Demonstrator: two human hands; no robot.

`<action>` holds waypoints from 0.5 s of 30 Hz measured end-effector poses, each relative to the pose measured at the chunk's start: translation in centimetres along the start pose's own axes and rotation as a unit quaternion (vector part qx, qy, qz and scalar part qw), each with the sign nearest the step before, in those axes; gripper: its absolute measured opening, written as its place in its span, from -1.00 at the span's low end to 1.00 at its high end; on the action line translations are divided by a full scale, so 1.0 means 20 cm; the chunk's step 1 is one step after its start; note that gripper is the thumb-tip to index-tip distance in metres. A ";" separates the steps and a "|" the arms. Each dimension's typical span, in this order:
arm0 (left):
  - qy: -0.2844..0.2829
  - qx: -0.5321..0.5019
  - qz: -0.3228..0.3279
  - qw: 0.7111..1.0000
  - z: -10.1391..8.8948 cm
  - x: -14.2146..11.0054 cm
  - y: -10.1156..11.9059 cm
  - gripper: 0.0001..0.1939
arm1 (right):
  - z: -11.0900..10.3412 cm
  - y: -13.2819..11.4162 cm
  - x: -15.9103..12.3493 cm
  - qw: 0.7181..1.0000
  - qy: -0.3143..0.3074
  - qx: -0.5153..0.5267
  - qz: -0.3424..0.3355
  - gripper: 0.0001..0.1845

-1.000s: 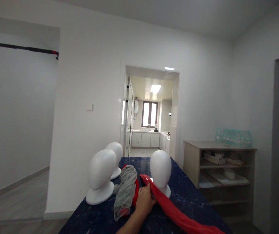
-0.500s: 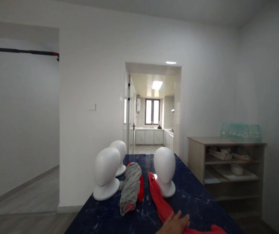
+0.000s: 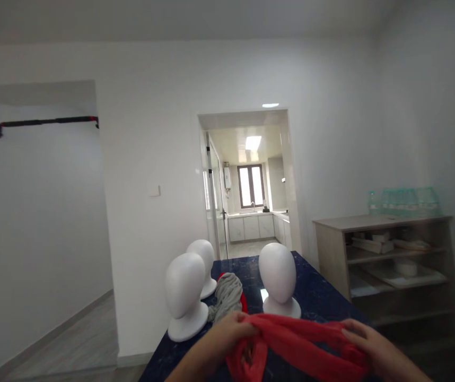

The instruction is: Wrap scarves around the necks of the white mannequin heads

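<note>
A red cloth (image 3: 303,339), which looks like a scarf, is stretched in a loop between my two hands above the near end of the table. My left hand (image 3: 231,334) grips its left end, where part of the cloth hangs down below the fingers. At the other end, my right hand (image 3: 360,339) pinches the cloth with the thumb on top. Just beyond the cloth stands a white mannequin head (image 3: 278,273). A grey cloth (image 3: 227,297) lies bunched left of it, with red fabric showing at its edges.
Two more white mannequin heads, a nearer one (image 3: 185,289) and a farther one (image 3: 202,254), stand on the left of the dark blue table (image 3: 323,297). A wooden shelf unit (image 3: 331,254) with bottles (image 3: 410,202) on top is to the right. A doorway opens ahead.
The red cloth has been lifted off the table and spread between both hands. My left hand has come into view. The camera view has tilted slightly.
</note>
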State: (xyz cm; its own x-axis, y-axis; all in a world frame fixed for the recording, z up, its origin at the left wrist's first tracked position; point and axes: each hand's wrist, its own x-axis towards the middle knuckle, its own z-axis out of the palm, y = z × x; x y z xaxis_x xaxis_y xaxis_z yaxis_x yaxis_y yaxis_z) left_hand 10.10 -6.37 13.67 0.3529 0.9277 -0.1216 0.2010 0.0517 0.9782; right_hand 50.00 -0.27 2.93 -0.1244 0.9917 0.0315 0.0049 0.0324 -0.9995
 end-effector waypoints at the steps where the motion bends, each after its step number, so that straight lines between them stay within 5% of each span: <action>1: 0.010 -0.060 0.000 0.998 -0.04 0.00 0.09 -0.74 | 0.05 0.02 0.08 0.999 -0.004 -0.046 -0.020 -0.43; 5: 0.054 -0.135 -0.027 0.989 -0.21 0.08 0.37 -0.61 | 0.15 0.08 0.38 0.949 0.130 -0.251 -0.138 -0.63; 8: 0.069 -0.107 -0.077 0.989 -0.36 0.20 0.45 -0.63 | 0.21 0.12 0.48 0.897 0.219 -0.333 -0.189 -0.71; 15: 0.108 -0.001 -0.159 0.981 -0.68 0.54 0.40 -0.77 | 0.32 0.21 0.44 0.826 0.197 -0.469 -0.243 -0.77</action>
State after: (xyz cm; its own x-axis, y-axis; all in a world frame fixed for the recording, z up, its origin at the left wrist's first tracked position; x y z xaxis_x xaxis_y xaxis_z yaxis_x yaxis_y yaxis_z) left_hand 3.16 9.13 22.38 0.0709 0.9215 -0.3819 0.2671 0.3513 0.8973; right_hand 42.66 7.91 -1.06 -0.0067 0.7903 0.6126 0.8389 0.3379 -0.4267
